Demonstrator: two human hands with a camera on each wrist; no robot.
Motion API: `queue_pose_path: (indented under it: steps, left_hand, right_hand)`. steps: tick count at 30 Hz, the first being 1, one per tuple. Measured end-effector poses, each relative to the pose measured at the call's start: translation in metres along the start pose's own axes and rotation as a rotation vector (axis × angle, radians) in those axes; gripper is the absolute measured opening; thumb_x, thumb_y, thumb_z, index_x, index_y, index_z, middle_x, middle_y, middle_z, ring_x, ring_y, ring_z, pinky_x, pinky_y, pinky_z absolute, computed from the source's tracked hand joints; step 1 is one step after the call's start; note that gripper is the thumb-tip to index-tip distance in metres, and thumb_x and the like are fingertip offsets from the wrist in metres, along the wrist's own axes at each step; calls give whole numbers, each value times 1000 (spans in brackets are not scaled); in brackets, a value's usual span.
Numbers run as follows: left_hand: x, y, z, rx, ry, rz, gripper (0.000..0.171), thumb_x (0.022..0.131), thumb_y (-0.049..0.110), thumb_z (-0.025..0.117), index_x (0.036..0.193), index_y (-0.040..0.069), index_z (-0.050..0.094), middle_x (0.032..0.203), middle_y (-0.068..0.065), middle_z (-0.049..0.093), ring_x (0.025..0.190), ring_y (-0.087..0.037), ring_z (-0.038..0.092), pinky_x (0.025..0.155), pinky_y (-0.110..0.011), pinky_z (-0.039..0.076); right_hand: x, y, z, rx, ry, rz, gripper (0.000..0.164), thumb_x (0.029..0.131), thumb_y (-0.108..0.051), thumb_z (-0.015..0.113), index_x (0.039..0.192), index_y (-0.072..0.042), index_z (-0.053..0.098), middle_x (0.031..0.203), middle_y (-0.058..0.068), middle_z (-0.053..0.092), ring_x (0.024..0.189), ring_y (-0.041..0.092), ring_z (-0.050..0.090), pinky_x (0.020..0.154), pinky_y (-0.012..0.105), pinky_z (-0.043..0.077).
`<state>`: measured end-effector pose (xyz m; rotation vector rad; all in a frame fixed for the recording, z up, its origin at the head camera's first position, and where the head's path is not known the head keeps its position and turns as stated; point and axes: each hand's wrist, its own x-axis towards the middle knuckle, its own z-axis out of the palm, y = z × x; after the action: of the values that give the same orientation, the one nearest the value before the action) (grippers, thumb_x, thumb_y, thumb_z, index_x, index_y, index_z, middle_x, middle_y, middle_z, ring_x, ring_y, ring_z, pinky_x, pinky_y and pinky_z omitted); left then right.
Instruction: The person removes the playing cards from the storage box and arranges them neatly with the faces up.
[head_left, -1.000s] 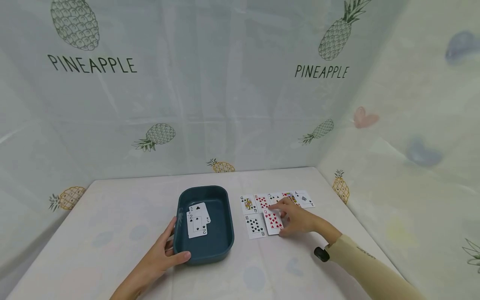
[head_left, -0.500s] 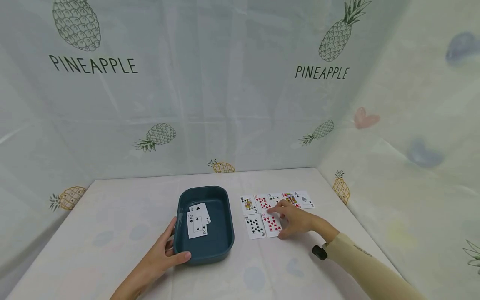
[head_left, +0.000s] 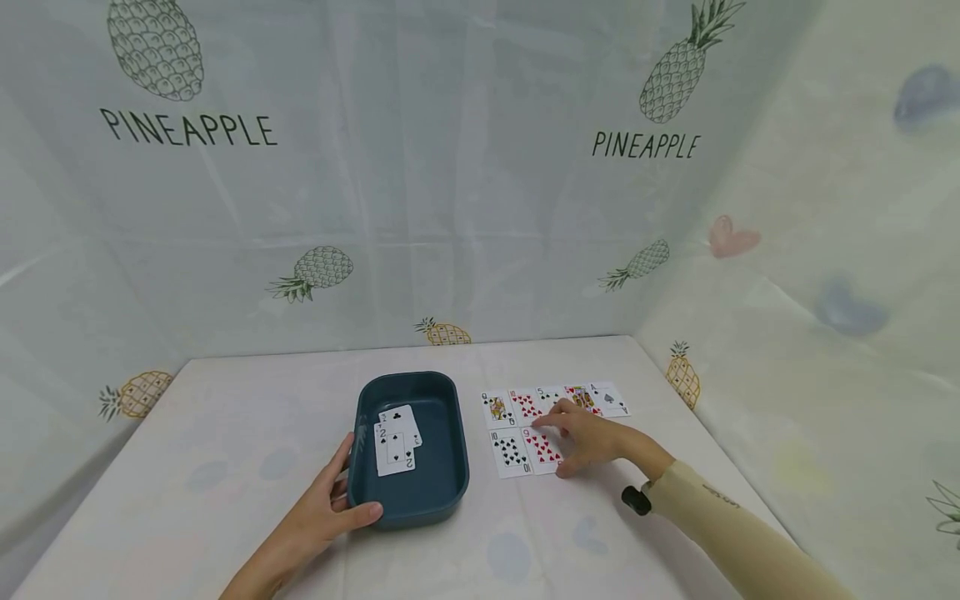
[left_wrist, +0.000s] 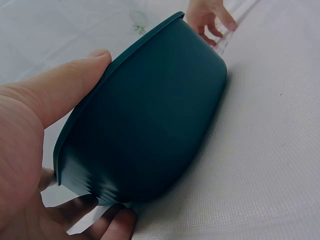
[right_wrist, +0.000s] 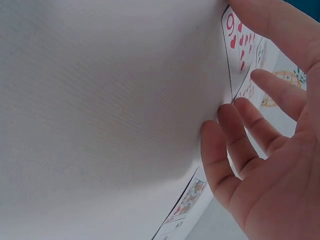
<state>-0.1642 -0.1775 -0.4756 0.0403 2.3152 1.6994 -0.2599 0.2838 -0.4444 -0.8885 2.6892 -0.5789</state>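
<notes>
My left hand [head_left: 322,504] grips the near left side of a dark teal tray [head_left: 442,492]. In the left wrist view its thumb rests on the rim, with the fingers round the outside wall. Inside the tray, a two of spades [head_left: 386,467] partly covers a three [head_left: 405,417]. My right hand [head_left: 596,442] reaches over a nine of hearts [head_left: 542,450] lying flat beside a ten of spades [head_left: 510,454]. Index finger and thumb touch opposite ends of the nine, while the other fingers stay loosely spread. The hand hides its right edge.
Behind these two cards runs a row with a queen [head_left: 497,408], a ten of hearts [head_left: 525,404], a five [head_left: 549,393], a red face card [head_left: 579,396] and an ace of spades [head_left: 609,398]. A printed curtain [head_left: 450,167] borders the white table [head_left: 262,408].
The nine of hearts, tilted up in the right fingers a second ago, now lies flat next to the ten of spades. The left hand and tray have stayed put.
</notes>
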Motion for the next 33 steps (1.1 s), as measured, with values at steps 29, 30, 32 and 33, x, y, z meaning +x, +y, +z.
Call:
queue_pose_path:
  steps: [29,30,32,33]
  left_hand:
    - [1,0,1,-6,0,11,121,87,33,90,173,27,5,170,-27,27,135,-38,60,107,-51,54]
    - [1,0,0,-7,0,10,121,87,33,90,173,27,5,170,-27,27,135,-39,60,107,-52,54]
    - [1,0,0,-7,2,9,121,87,33,90,173,27,5,169,-27,27,135,-39,60,107,-52,54]
    - [1,0,0,-9,2,10,120,87,32,90,173,27,5,169,-27,27,135,-39,60,107,-52,54]
  right_hand:
    - [0,-7,-6,9,29,-22,75,84,-20,89,151,-5,57,133,14,48,105,25,55,86,31,48]
    - [1,-10,-8,15,38,-25,75,86,-20,89,152,-5,56,134,15,49,106,28,56,87,32,49]
    - [4,-19,-12,24,58,-37,76,88,-22,87,154,-6,53,136,16,49,109,31,58,88,35,50]
    - [7,-25,-14,32,62,-42,76,90,-23,86,156,-7,52,137,17,49,111,33,57,89,36,50]
